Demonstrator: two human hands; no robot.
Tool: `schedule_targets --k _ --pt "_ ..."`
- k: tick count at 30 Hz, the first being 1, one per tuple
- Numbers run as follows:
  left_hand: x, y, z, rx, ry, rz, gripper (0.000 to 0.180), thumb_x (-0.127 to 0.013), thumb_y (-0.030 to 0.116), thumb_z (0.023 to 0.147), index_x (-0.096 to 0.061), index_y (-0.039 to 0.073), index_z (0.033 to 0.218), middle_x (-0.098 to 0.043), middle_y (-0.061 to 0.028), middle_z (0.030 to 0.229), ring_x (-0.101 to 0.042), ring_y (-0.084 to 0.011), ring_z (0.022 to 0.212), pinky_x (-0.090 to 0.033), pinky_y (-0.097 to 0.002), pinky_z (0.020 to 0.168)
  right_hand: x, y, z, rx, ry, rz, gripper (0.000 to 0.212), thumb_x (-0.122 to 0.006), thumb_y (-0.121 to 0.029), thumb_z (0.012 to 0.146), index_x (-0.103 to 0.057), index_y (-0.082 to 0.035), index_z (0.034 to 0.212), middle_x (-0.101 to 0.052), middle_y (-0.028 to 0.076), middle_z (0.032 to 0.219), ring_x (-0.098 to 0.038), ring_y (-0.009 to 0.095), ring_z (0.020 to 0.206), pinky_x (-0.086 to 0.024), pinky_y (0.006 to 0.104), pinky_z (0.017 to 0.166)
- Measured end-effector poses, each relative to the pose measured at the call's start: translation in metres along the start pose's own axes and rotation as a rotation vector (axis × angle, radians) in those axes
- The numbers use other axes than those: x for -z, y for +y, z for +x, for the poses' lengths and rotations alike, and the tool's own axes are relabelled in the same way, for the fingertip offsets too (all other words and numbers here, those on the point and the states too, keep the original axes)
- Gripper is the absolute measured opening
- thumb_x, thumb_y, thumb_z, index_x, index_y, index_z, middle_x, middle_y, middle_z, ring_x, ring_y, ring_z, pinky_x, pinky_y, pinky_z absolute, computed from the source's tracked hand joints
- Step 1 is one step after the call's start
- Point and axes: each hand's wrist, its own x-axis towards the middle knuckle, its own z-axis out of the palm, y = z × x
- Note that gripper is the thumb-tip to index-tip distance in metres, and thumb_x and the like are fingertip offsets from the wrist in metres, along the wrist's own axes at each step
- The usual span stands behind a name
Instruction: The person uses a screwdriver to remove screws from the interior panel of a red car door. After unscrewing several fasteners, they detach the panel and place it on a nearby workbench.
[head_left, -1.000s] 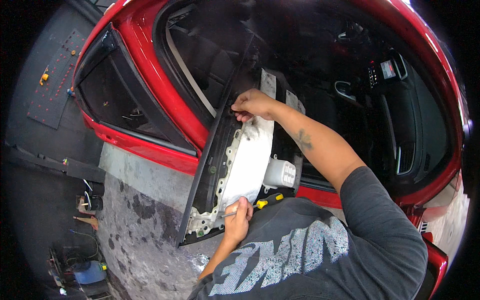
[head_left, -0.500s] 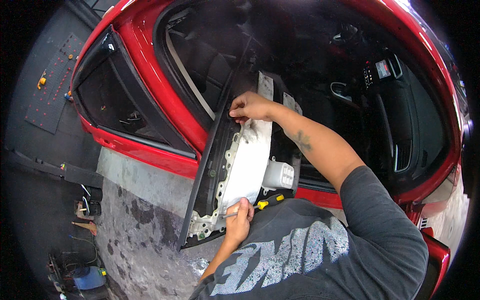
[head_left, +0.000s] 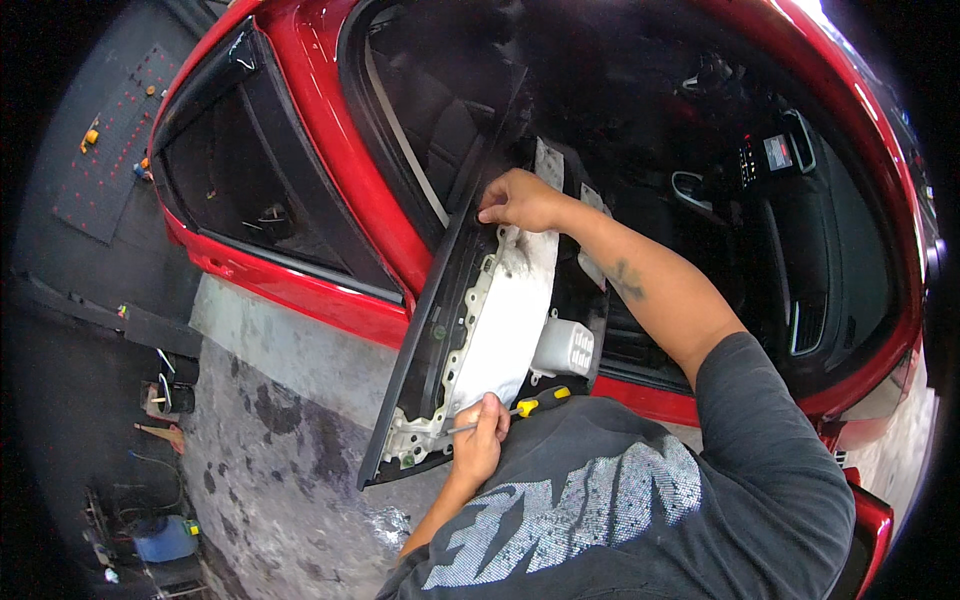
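Note:
A long black car door panel [head_left: 412,385] lies slanted in front of me, its inner side showing. A white padded sheet [head_left: 503,325] runs along it, beside a cream plastic strip with holes [head_left: 470,310]. Close to the panel's lower end, my left hand [head_left: 478,440] is closed round the shaft of a screwdriver [head_left: 541,402] with a yellow and black handle. The shaft's thin end reaches over the strip. Farther up, my right hand [head_left: 522,202] has its fingers bent and pressed together at the panel's edge. What those fingers pinch, if anything, is hidden.
A white vented plastic box [head_left: 566,347] sits beside the sheet. Beyond are the red car's dark interior and an open red rear door [head_left: 300,285] at left. A blue container [head_left: 165,540] and tools lie on the floor at lower left.
The panel's far end and my right hand appear slightly higher and farther right as the view shifts. My left hand stays on the screwdriver.

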Motion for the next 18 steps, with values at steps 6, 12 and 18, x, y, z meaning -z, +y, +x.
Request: schedule_targets --k 6,12,18 --pt "-0.002 0.001 0.007 0.021 -0.013 0.006 0.059 -0.042 0.043 0.118 -0.054 0.007 0.073 -0.050 0.0011 0.068 -0.043 -0.0078 0.062 -0.035 -0.0274 0.057 -0.017 0.010 -0.012 -0.076 0.072 0.152 0.025 -0.078 -0.022 0.093 -0.079 0.000 0.103 -0.078 0.020 0.096 -0.076 0.035 0.094 -0.058 0.0444 0.085" --pt "-0.006 0.006 0.013 0.067 -0.032 0.023 0.058 -0.042 0.043 0.117 -0.054 0.007 0.073 -0.050 0.0017 0.068 -0.043 -0.0076 0.063 -0.035 -0.0274 0.057 -0.022 -0.010 -0.027 0.327 0.146 -0.527 0.032 -0.079 -0.022 0.092 -0.071 0.005 0.107 -0.070 0.022 0.108 -0.068 0.043 0.107 -0.056 0.0490 0.094" --pt "-0.002 0.005 0.011 0.080 -0.019 0.011 0.057 -0.043 0.042 0.117 -0.055 0.008 0.073 -0.050 0.0021 0.069 -0.043 -0.0072 0.063 -0.034 -0.0270 0.057 -0.024 -0.021 -0.047 0.167 0.167 -0.577 0.046 -0.067 -0.042 0.101 -0.068 0.003 0.106 -0.071 0.024 0.101 -0.070 0.043 0.102 -0.057 0.0507 0.089"
